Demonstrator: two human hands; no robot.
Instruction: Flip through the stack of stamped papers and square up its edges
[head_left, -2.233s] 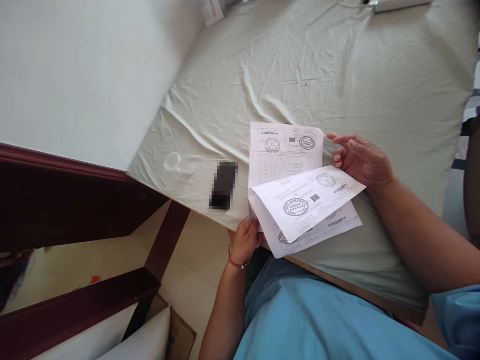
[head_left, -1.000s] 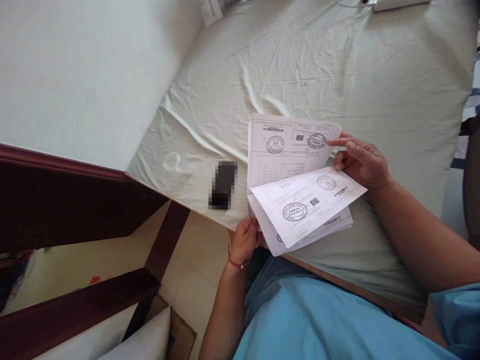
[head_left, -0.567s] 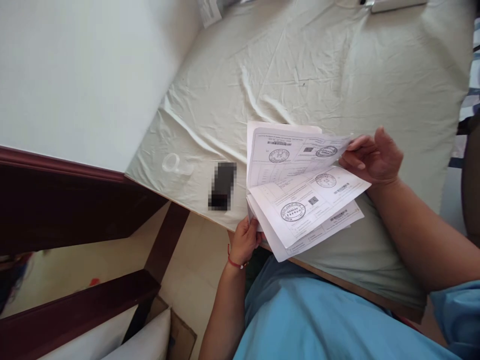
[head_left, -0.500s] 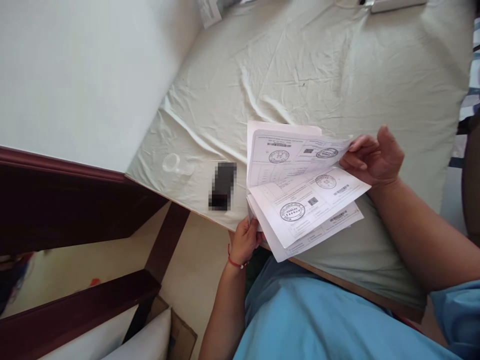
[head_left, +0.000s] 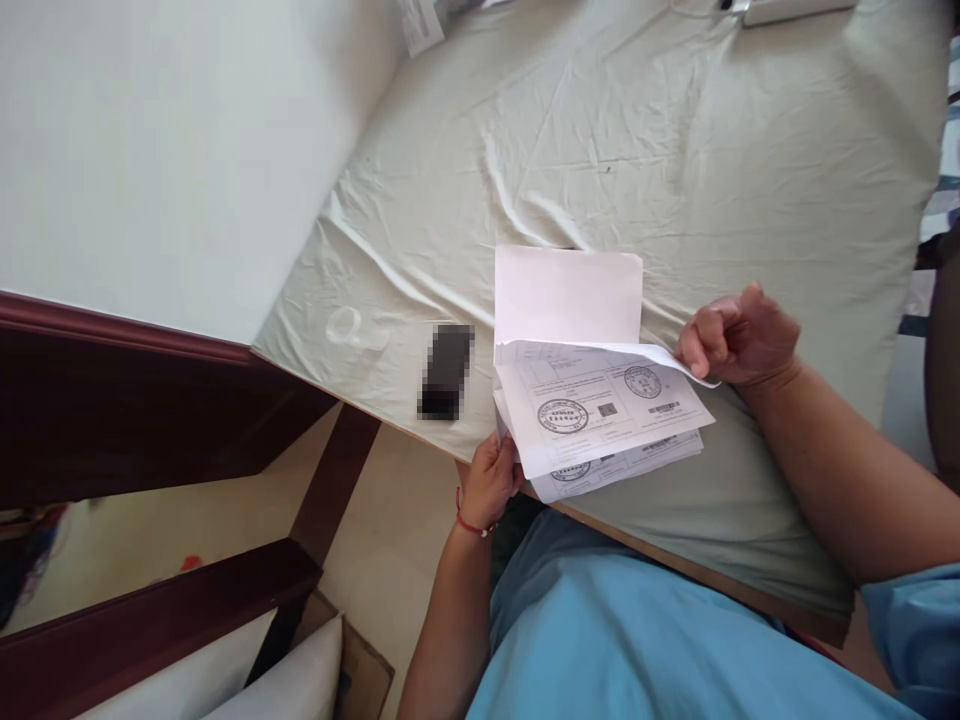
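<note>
Stamped printed sheets of paper (head_left: 622, 400) fan out over the front edge of the table, with round and oval stamps and barcodes on them. Their lower left corner is in my left hand (head_left: 493, 480), closed around it; some of its fingers are hidden beneath. At the sheets' right side, my right hand (head_left: 742, 335) has curled fingers closed at the edge of a lifted page (head_left: 637, 352), seen nearly edge-on. Behind that page a blank white sheet (head_left: 568, 295) lies face up. Left of the papers rests a dark, pixelated phone-like object (head_left: 446, 372).
A pale cloth (head_left: 600, 150) with wrinkles covers the table. A clear round plastic item (head_left: 345, 326) sits near the left edge. At the far edge are a white device (head_left: 795, 10) with a cable and a packet (head_left: 421, 25). Dark wooden furniture (head_left: 150, 400) stands at left.
My right hand has brought the upper page down toward me, uncovering the blank sheet behind it. The lower pages have shifted slightly up and left. My left hand keeps its place.
</note>
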